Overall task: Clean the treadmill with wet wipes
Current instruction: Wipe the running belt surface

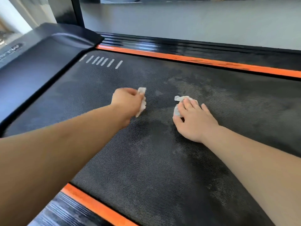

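Note:
The treadmill's black textured belt (pixel 162 160) fills the view, with dusty grey smears and darker damp patches. My left hand (pixel 127 101) grips a crumpled white wet wipe (pixel 142 101) and holds it against the belt near the middle. My right hand (pixel 193 118) lies flat, fingers spread, pressing a second crumpled wipe (pixel 178 105) onto the belt; the wipe sticks out under the fingertips. The two hands are a short way apart.
Orange strips run along the belt's far side (pixel 195 60) and near side (pixel 97 204), each backed by a black ribbed side rail. The black motor cover (pixel 40 59) rises at the left. Several white stripes (pixel 104 61) mark the belt near it. Grey floor lies beyond.

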`<state>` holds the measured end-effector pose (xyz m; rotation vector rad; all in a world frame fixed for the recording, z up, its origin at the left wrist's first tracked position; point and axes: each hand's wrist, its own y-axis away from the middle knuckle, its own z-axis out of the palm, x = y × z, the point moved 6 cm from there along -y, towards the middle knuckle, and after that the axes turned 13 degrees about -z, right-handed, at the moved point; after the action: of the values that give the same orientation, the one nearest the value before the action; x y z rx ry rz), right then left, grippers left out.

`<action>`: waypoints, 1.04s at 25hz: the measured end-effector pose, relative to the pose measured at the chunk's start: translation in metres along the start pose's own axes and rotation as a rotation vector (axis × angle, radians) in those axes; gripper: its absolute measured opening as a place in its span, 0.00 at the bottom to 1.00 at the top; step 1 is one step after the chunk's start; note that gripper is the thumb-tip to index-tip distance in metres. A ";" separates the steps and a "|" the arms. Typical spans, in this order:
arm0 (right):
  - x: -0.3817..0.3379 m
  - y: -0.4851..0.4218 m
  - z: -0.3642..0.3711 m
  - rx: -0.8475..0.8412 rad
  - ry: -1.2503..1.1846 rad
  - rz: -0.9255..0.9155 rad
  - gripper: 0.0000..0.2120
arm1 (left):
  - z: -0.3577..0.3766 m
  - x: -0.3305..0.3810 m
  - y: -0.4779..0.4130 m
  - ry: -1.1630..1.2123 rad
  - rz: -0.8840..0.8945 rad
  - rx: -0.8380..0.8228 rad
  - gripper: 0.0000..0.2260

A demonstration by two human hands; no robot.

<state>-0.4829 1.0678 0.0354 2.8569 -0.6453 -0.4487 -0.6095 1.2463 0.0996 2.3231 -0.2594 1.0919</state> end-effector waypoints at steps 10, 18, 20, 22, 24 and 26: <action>-0.006 -0.011 -0.001 0.030 -0.008 -0.003 0.33 | 0.049 -0.052 0.034 -1.154 0.656 -0.076 0.26; 0.038 0.014 -0.005 0.027 0.001 0.247 0.32 | 0.082 -0.033 0.031 -1.181 0.650 -0.226 0.28; 0.040 0.018 -0.002 0.034 -0.027 0.182 0.31 | 0.098 -0.033 0.053 -1.217 0.846 -0.359 0.27; 0.031 0.025 -0.001 0.029 -0.058 -0.003 0.30 | 0.093 -0.031 0.033 -1.235 0.719 -0.260 0.28; 0.020 0.038 -0.001 0.018 -0.049 -0.179 0.30 | 0.078 -0.031 0.014 -1.213 0.445 -0.112 0.29; 0.015 0.050 0.002 0.000 0.032 -0.231 0.30 | 0.088 -0.033 0.033 -1.242 0.549 -0.133 0.31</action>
<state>-0.4904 1.0162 0.0419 2.9448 -0.3099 -0.4346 -0.5866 1.1685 0.0428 2.5377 -1.4065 -0.3430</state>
